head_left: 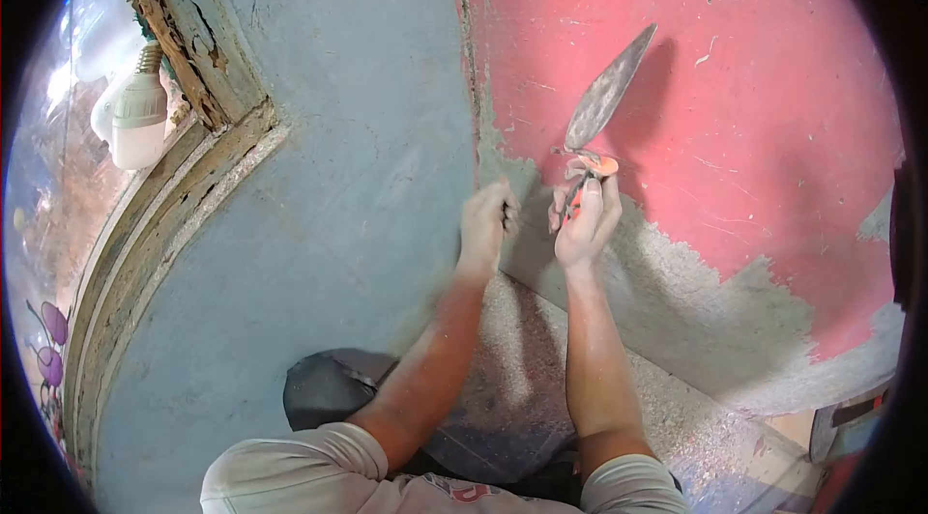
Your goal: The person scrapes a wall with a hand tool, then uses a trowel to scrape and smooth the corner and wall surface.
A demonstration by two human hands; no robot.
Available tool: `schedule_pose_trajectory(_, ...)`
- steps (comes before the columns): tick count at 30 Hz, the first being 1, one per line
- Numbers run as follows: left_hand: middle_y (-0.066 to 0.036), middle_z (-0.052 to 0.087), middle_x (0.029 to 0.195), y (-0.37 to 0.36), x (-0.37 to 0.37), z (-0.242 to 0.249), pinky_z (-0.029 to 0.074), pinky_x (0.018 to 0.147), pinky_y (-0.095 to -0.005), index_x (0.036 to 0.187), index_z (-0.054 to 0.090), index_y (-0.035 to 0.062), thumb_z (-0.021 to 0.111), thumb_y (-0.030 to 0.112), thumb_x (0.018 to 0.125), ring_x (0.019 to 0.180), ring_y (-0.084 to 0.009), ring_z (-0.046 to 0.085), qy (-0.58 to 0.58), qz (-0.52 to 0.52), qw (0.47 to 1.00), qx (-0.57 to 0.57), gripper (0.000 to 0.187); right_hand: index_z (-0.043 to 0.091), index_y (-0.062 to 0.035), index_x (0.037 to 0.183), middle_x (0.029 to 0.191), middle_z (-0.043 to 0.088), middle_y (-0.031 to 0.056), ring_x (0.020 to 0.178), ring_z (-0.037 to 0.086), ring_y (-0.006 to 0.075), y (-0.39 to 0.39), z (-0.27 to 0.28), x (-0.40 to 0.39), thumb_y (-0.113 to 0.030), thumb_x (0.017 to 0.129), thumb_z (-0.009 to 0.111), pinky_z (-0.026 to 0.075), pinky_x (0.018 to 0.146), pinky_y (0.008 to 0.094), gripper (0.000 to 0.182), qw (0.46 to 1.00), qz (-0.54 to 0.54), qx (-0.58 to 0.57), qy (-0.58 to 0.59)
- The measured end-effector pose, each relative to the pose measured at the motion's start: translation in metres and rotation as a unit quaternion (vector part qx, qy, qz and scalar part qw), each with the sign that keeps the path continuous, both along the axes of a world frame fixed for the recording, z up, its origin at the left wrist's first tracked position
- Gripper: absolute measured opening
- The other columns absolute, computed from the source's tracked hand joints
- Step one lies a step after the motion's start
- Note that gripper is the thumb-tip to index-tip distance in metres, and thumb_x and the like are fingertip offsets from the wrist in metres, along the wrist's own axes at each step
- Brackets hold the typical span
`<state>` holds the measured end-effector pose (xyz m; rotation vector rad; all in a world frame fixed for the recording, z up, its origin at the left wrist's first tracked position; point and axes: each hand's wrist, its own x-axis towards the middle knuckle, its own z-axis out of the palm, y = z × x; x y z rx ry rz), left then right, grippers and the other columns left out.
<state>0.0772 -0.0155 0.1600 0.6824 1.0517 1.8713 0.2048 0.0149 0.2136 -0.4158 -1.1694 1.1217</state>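
Observation:
A pointed trowel (611, 92) is in my right hand (585, 224), whose fingers are wrapped round its orange-red handle. Its grey, dusty blade points up and to the right in front of the pink wall (773, 108) and casts a shadow on it. My left hand (486, 219) is closed in a fist near the corner between the blue-grey wall (358, 108) and the pink one; whatever is inside it, if anything, is hidden. Pale dust covers both hands. Low on the pink wall, the paint is gone and rough grey plaster (677, 292) shows.
A white light bulb (140, 123) hangs at the left beside a worn, moulded wooden frame (179, 190). Scraped-off flakes litter the floor (677, 417) along the wall's foot. Partly seen objects (851, 427) stand at the lower right.

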Motion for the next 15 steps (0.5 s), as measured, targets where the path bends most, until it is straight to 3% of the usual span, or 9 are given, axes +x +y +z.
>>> schedule_pose_trajectory(1, 0.001, 0.056, 0.071, 0.001, 0.001, 0.014, 0.039, 0.055, -0.0270, 0.084, 0.061, 0.0079, 0.056, 0.029, 0.107, 0.059, -0.0108, 0.050, 0.039, 0.057, 0.997, 0.032, 0.031, 0.062, 0.0008, 0.117, 0.073, 0.055, 0.0047, 0.053, 0.048, 0.0071, -0.003, -0.001, 0.004, -0.025, 0.105, 0.040, 0.036, 0.041, 0.0234, 0.035, 1.000, 0.001, 0.000, 0.015)
schedule_pose_trajectory(2, -0.001, 0.061, 0.080, 0.005, -0.001, 0.027, 0.042, 0.064, -0.0281, 0.090, 0.064, 0.0051, 0.056, 0.028, 0.108, 0.069, -0.0121, 0.055, 0.151, 0.133, 0.974, 0.101, 0.030, 0.059, 0.0018, 0.118, 0.071, 0.055, 0.0056, 0.052, 0.048, 0.0080, -0.006, 0.001, 0.010, -0.023, 0.104, 0.038, 0.038, 0.043, 0.0250, 0.035, 1.000, -0.004, -0.002, 0.005)
schedule_pose_trajectory(3, -0.004, 0.066, 0.090, 0.011, -0.003, 0.044, 0.046, 0.073, -0.0292, 0.096, 0.067, 0.0022, 0.055, 0.027, 0.108, 0.080, -0.0133, 0.059, 0.262, 0.206, 0.928, 0.165, 0.031, 0.058, 0.0022, 0.118, 0.071, 0.055, 0.0055, 0.052, 0.048, 0.0083, -0.003, 0.000, 0.014, -0.023, 0.104, 0.038, 0.039, 0.044, 0.0251, 0.035, 0.999, -0.019, 0.029, 0.014)
schedule_pose_trajectory(5, -0.018, 0.062, 0.135, 0.023, 0.004, 0.090, 0.043, 0.106, -0.0379, 0.121, 0.067, -0.0034, 0.051, 0.027, 0.109, 0.125, -0.0246, 0.057, 0.378, 0.282, 0.849, 0.240, 0.036, 0.056, 0.0031, 0.117, 0.071, 0.055, 0.0053, 0.052, 0.048, 0.0088, 0.003, -0.003, 0.020, -0.024, 0.105, 0.037, 0.041, 0.046, 0.0255, 0.035, 0.995, -0.041, 0.086, 0.032)
schedule_pose_trajectory(7, -0.026, 0.024, 0.169, 0.050, 0.002, 0.117, 0.023, 0.126, -0.0472, 0.154, 0.045, -0.0040, 0.048, 0.029, 0.109, 0.158, -0.0372, 0.024, 0.482, 0.304, 0.792, 0.221, 0.055, 0.051, 0.0023, 0.113, 0.072, 0.057, 0.0070, 0.053, 0.051, 0.0100, 0.004, 0.000, 0.016, -0.016, 0.105, 0.044, 0.043, 0.049, 0.0268, 0.022, 0.984, -0.075, 0.144, 0.066)
schedule_pose_trajectory(9, -0.031, 0.010, 0.171, 0.082, -0.001, 0.106, 0.014, 0.128, -0.0523, 0.161, 0.024, -0.0034, 0.051, 0.034, 0.108, 0.159, -0.0442, 0.011, 0.549, 0.304, 0.765, 0.148, 0.071, 0.049, 0.0013, 0.111, 0.072, 0.058, 0.0082, 0.053, 0.053, 0.0103, 0.004, 0.007, 0.010, -0.011, 0.104, 0.047, 0.044, 0.049, 0.0273, 0.014, 0.970, -0.091, 0.216, 0.065)
schedule_pose_trajectory(10, -0.034, 0.002, 0.171, 0.089, -0.004, 0.101, 0.009, 0.129, -0.0548, 0.165, 0.014, -0.0032, 0.052, 0.037, 0.107, 0.160, -0.0477, 0.004, 0.579, 0.305, 0.749, 0.110, 0.081, 0.046, 0.0002, 0.109, 0.073, 0.060, 0.0100, 0.052, 0.054, 0.0107, 0.001, 0.012, 0.006, -0.004, 0.102, 0.049, 0.044, 0.049, 0.0276, 0.009, 0.969, -0.029, 0.225, 0.095)
schedule_pose_trajectory(13, -0.031, -0.005, 0.173, 0.060, 0.000, 0.062, 0.018, 0.128, -0.0529, 0.167, 0.002, 0.0021, 0.053, 0.036, 0.106, 0.160, -0.0460, 0.009, 0.656, 0.208, 0.721, 0.083, 0.086, 0.049, 0.0042, 0.119, 0.077, 0.064, 0.0105, 0.052, 0.056, 0.0124, -0.003, 0.003, -0.004, -0.009, 0.104, 0.053, 0.044, 0.050, 0.0279, 0.020, 0.991, 0.038, 0.089, 0.096)
schedule_pose_trajectory(15, -0.031, 0.008, 0.172, 0.033, -0.013, 0.060, 0.024, 0.127, -0.0493, 0.167, 0.014, 0.0032, 0.053, 0.034, 0.106, 0.159, -0.0434, 0.018, 0.684, 0.114, 0.720, 0.033, 0.079, 0.056, 0.0058, 0.119, 0.078, 0.065, 0.0111, 0.056, 0.060, 0.0183, 0.013, -0.012, -0.022, -0.011, 0.104, 0.056, 0.046, 0.052, 0.0321, 0.022, 0.993, 0.061, 0.041, 0.090)
